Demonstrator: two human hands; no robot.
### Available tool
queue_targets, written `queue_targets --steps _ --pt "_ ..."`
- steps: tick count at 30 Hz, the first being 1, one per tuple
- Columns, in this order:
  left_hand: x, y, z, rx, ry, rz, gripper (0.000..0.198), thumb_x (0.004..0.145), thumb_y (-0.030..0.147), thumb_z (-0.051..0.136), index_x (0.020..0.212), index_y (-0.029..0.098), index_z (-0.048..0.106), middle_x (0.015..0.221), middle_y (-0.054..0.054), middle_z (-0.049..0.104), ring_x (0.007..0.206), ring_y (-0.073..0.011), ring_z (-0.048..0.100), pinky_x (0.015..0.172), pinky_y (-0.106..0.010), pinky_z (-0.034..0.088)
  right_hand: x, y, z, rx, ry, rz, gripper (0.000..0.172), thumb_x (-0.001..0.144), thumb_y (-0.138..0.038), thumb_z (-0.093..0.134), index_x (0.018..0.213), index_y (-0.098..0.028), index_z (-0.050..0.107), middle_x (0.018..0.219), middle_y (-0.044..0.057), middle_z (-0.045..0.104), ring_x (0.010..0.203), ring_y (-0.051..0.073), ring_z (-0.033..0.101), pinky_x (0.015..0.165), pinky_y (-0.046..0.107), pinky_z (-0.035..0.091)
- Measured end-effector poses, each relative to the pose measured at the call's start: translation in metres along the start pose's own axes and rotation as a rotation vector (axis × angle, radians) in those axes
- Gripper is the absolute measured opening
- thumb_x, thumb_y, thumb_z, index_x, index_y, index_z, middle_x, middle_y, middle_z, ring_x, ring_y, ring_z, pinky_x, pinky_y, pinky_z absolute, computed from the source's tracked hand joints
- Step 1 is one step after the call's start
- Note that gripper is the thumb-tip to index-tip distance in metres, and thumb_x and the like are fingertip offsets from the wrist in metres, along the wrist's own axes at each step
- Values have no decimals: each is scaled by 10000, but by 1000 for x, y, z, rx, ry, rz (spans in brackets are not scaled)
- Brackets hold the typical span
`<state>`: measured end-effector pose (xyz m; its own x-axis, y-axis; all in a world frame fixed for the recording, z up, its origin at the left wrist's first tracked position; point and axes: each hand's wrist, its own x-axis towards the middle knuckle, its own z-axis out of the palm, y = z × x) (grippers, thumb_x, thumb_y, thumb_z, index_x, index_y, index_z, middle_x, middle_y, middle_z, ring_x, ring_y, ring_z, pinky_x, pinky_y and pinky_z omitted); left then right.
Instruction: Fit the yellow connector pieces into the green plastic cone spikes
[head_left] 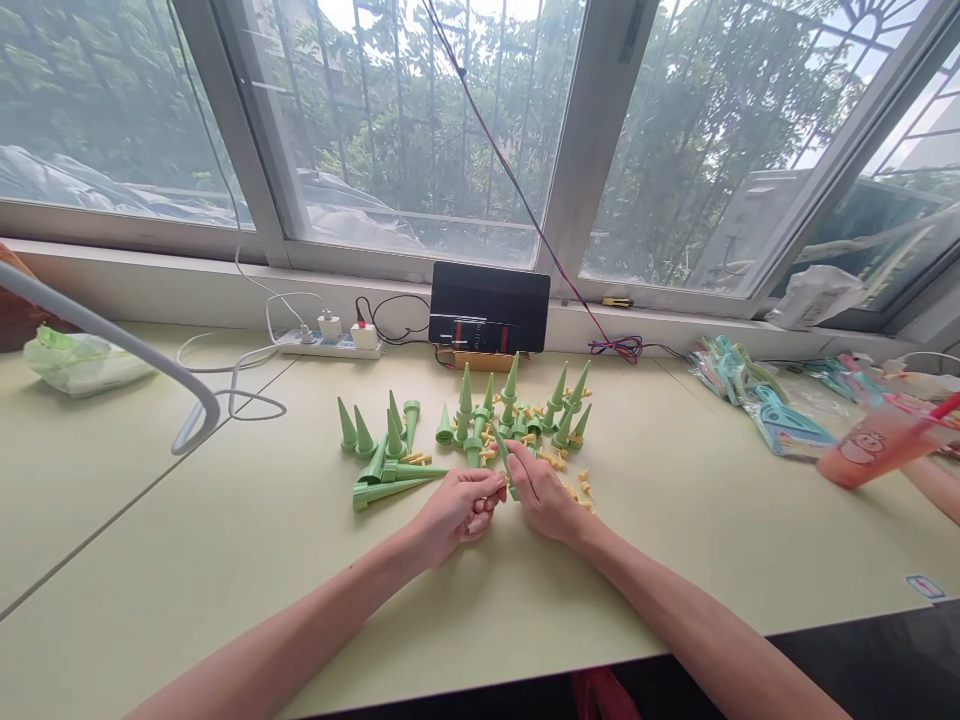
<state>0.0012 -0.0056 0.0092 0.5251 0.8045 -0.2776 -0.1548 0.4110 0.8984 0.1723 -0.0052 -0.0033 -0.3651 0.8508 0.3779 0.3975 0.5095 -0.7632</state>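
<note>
Far left: a white-and-green plastic bag (pixel 86 362) lies on the pale table (pixel 247 540), with a grey bent tube (pixel 127 330) nearer.
Power strip (pixel 349 347): at the far edge, white plugs in it.
Left cone group: green cones (pixel 363 436), several upright at the far side, others lying nearer.
Left hand (pixel 459 505): thumb and fingers pinched together beside the held cone; cannot tell what is between them.
Tablet (pixel 491 285): propped at the far side, a phone (pixel 486 336) before it.
Held cone (pixel 500 445): between the hands, tip up and tilted left.
Right hand (pixel 544 492): fingers curled around the held cone.
Yellow pegs (pixel 584 488): scattered just right of the right hand and among the upright cones (pixel 577 385) beyond.
Right: turquoise packets (pixel 784 420), then a tilted pink cup (pixel 862 445) beside another person's arm (pixel 934 487).
</note>
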Motion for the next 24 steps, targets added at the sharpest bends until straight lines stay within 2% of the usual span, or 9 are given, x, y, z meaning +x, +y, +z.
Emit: queue_targets --steps 8,15,19,22,24 --pt "-2 1 4 41 22 43 395 717 473 761 657 123 588 509 74 362 350 -13 285 360 -184 140 -1 0 0 -14 12 14 367 1049 -338 256 1230 -171 528 640 -15 478 551 158 438 543 293 362" --pt "-3 -3 3 161 52 139 426 785 532 684 671 133 590 513 67 386 350 -23 295 349 -182 149 0 -4 -1 15 10 20 381 1051 -338 248 1229 -159 534 634 -14 507 536 159 448 558 295 384" --pt "-2 -3 5 259 70 199 438 825 558 622 679 149 577 502 69 379 347 -36 287 355 -197 180 1 -7 -1 26 22 13 373 1051 -332 253 1215 -159 541 657 -11 507 568 158 463 583 293 395" --pt "-4 -3 7 384 100 253 426 868 553 558 688 166 557 492 64 370 360 -57 293 390 -220 215 1 -7 -1 15 38 19 374 1050 -337 253 1198 -160 547 633 -28 447 552 151 430 570 291 381" --pt "-5 -3 7 541 161 364 422 898 502 528 632 176 505 495 49 352 413 -76 299 444 -237 231 0 -6 0 2 46 29 373 1049 -343 252 1186 -161 547 618 -39 404 530 146 394 548 289 365"
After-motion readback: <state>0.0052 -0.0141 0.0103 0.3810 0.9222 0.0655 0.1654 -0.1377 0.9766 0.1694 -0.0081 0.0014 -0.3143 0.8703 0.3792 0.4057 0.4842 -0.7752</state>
